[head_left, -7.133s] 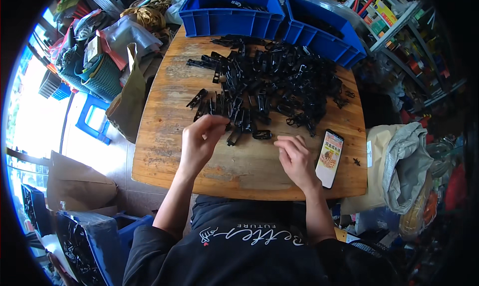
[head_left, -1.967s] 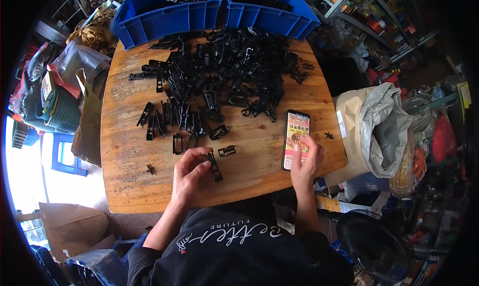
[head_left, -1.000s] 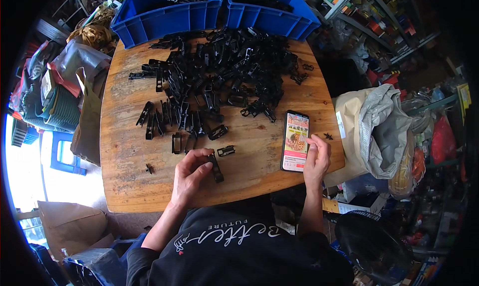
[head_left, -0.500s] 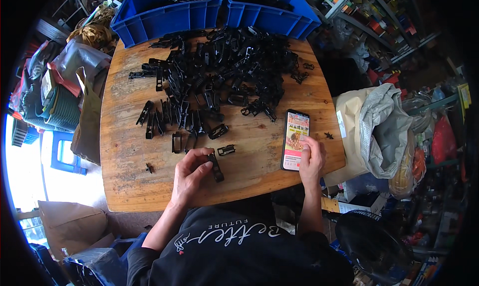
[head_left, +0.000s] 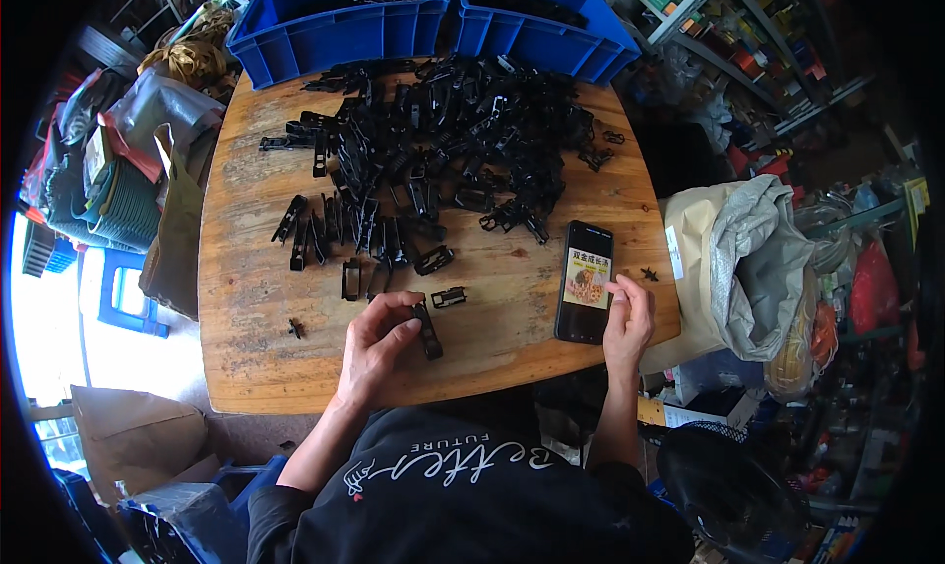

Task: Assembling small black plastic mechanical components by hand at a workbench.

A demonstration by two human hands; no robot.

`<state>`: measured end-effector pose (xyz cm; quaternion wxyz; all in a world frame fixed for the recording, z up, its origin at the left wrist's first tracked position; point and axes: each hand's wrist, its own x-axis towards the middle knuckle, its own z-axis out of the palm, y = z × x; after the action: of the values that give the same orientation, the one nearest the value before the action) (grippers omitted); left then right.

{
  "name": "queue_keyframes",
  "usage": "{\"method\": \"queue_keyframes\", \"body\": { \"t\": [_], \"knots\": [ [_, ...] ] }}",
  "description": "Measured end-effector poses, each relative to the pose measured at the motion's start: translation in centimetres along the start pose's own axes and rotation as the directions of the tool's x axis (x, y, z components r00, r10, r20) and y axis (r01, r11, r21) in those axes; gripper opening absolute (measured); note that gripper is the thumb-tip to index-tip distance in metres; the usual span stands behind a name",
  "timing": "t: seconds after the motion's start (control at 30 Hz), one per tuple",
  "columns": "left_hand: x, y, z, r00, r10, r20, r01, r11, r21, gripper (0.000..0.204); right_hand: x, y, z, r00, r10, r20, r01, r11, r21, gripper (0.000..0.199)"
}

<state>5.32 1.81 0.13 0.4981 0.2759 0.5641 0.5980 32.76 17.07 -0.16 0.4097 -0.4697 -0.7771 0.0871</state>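
Note:
My left hand (head_left: 370, 349) is closed on a long black plastic part (head_left: 428, 334), pinched by thumb and fingers near the table's front edge. A smartphone (head_left: 585, 286) lies face up on the right, showing a picture on a dark screen. Beside its right edge is my right hand (head_left: 628, 326), empty, with fingers partly bent and apart and fingertips by the screen. Just past the part in my left hand lies a small black frame-shaped piece (head_left: 449, 296). A large heap of similar black parts (head_left: 433, 141) spreads over the table's far half.
Two blue plastic crates (head_left: 345, 34) with black parts inside stand at the far edge of the wooden table (head_left: 295, 367). A small black piece (head_left: 294, 329) lies at the left, another (head_left: 650, 274) right of the phone. A woven sack (head_left: 753, 269) stands at the table's right side.
My right hand has drawn slightly right, off the middle of the phone screen. The screen has changed from a bright page to a picture on black. My left hand keeps its grip.

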Motion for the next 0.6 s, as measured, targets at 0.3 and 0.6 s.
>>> {"method": "queue_keyframes", "body": {
  "t": [0.3, 0.6],
  "knots": [
    [0.0, 0.0, 0.0, 1.000, 0.018, 0.006, -0.018, 1.000, 0.006, 0.027, 0.6, 0.0, -1.0, 0.982, -0.131, 0.140, 0.133, 0.991, -0.009, 0.017],
    [-0.1, 0.3, 0.3, 1.000, 0.008, 0.000, -0.008, 1.000, -0.001, 0.026, 0.2, 0.7, -1.1, 0.931, -0.207, 0.300, 0.226, 0.974, -0.031, 0.018]
  ]
}}
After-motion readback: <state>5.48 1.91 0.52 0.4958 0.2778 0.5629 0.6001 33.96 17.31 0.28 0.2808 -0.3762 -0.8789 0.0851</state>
